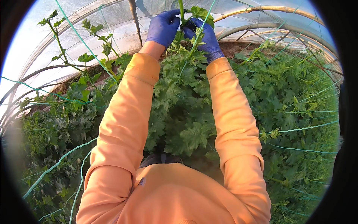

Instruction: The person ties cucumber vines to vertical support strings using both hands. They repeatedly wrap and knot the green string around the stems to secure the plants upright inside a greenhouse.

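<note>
Both my hands wear blue-violet gloves and are raised at the top of the view, on either side of a green vine stem [181,12]. My left hand [164,28] has its fingers curled at the stem's left side, thumb and forefinger touching or very near it. Against the right side of the stem is my right hand [205,37], its fingertips partly hidden behind leaves. A lobed green leaf [200,12] spreads just above that hand. A green twine [208,16] runs down past my right hand, with a small leafy shoot [198,37] along it.
Dense leafy vines [285,92] fill both sides and the space below my arms. Several green twines [60,161] cross left and right. A wooden post [135,22] stands behind my left hand. Curved poles [260,8] carry the plastic film [75,14] of a tunnel greenhouse.
</note>
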{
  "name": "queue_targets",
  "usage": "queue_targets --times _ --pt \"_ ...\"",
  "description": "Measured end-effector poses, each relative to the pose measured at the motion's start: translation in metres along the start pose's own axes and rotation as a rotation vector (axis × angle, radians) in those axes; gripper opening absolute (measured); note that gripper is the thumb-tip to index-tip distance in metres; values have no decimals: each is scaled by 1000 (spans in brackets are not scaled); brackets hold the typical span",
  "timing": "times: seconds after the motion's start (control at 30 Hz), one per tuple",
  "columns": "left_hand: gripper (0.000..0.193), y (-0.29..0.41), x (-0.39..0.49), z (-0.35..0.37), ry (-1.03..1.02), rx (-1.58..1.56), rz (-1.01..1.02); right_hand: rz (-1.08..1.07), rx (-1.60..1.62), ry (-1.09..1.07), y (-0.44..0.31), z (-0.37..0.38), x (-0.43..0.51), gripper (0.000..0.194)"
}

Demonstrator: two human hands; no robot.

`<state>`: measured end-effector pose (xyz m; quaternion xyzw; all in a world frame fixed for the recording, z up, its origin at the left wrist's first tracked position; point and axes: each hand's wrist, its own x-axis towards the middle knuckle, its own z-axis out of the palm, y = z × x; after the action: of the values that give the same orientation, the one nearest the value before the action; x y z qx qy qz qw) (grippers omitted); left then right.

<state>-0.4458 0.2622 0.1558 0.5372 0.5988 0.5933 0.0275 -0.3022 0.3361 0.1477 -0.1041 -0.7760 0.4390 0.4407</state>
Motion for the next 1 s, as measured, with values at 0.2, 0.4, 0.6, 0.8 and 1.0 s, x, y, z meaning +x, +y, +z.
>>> queue_targets --times 0.2,0.4,0.6,0.8,1.0 --pt "16 2 -1 6 46 96 70 64 -35 42 5 -3 2 15" --pt "19 15 -9 1 -83 371 -111 63 -3 51 13 0 1 18" --pt "24 40 -24 -11 -84 476 -235 122 -33 139 5 -6 6 17" --pt "23 44 -72 -15 -340 463 -389 109 -108 182 13 -19 5 14" --pt "25 -44 -114 3 49 67 -729 118 -19 153 11 -30 3 10"
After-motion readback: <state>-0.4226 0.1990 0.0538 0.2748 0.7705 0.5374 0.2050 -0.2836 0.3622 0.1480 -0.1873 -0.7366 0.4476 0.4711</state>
